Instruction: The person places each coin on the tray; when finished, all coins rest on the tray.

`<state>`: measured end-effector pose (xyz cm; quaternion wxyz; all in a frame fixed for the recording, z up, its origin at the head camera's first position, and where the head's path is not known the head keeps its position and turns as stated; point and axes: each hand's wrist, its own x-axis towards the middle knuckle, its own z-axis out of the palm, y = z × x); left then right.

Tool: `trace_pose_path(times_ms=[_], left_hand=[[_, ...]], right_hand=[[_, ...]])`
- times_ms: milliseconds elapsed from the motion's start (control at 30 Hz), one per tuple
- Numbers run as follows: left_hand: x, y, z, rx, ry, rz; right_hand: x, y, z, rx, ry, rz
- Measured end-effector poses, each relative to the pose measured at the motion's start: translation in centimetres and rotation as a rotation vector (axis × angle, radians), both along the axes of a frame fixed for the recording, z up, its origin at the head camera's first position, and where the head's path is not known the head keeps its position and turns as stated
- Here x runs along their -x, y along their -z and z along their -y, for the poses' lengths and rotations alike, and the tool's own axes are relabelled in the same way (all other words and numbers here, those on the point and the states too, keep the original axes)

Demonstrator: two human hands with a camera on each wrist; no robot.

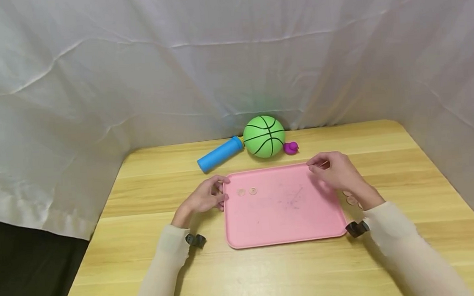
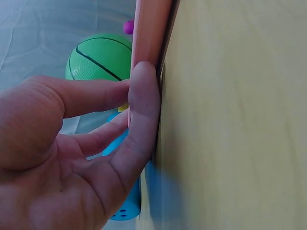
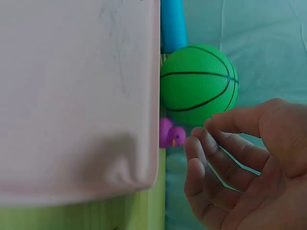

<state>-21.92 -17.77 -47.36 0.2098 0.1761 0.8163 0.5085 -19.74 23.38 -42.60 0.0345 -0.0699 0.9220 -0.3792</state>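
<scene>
While the rectangular pink tray (image 1: 284, 227) lies on the pale wooden tabletop (image 1: 270, 274), the left hand (image 1: 203, 196) pinches its left rim between thumb and fingers; two small, round, coin-like discs (image 1: 253, 191) rest in it near that side; the right hand (image 1: 333, 171) hovers by the far right corner, fingers loosely bent, grasping nothing that shows; more such discs lie to the tray's right; beyond the far rim are a blue cylinder (image 1: 221, 154), a green ball with black lines (image 1: 264, 136) and a small purple toy duck (image 1: 291, 148); a one-sided lift could tilt the tray and send its loose discs sliding; a forward shove might set the ball rolling.
</scene>
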Motion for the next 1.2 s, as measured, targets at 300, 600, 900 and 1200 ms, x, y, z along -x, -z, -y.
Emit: trace_pose_path(times_ms=[300,600,900,1200], left_hand=[[0.0,-0.2,0.2,0.001,0.003,-0.006],[-0.3,-0.7,0.2,0.003,-0.001,-0.002],[-0.2,-0.6,0.0,-0.013,0.003,-0.005],[-0.2,-0.5,-0.1,-0.007,-0.001,0.011]], right_hand=[[-0.5,0.8,-2.4,-0.014,0.017,-0.005],[-1.0,1.3,-5.0,-0.021,0.047,0.037],[-0.9,1.9,-7.6,-0.010,0.058,0.081],[-1.1,3.4,-9.1,-0.079,0.058,0.041]])
